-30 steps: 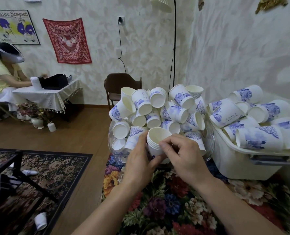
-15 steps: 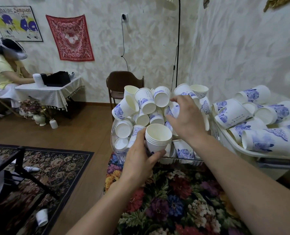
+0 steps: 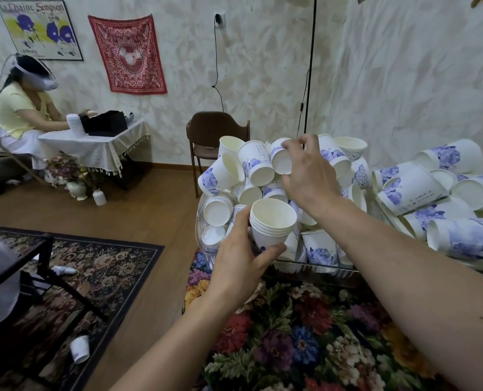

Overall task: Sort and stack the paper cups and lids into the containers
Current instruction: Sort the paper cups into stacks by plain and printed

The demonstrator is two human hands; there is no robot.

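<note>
Few cups are sorted so far, by the look of it: the left hand (image 3: 241, 259) grips a short stack of nested cups (image 3: 271, 225), fingers and thumb curled round its lower wall, just in front of the clear bowl (image 3: 203, 218). That bowl holds a loose heap of cups (image 3: 255, 167) lying every way, so most of the work is left. No lids are plainly visible. The right hand (image 3: 309, 172) reaches over the heap, its fingertips pinching a small cup (image 3: 281, 160) near the top. Further right, the white bin (image 3: 389, 221) is piled with larger cups (image 3: 409, 190), unstacked. Half a second ago the right hand was lower on the heap, by another cup; the stack has barely moved.
</note>
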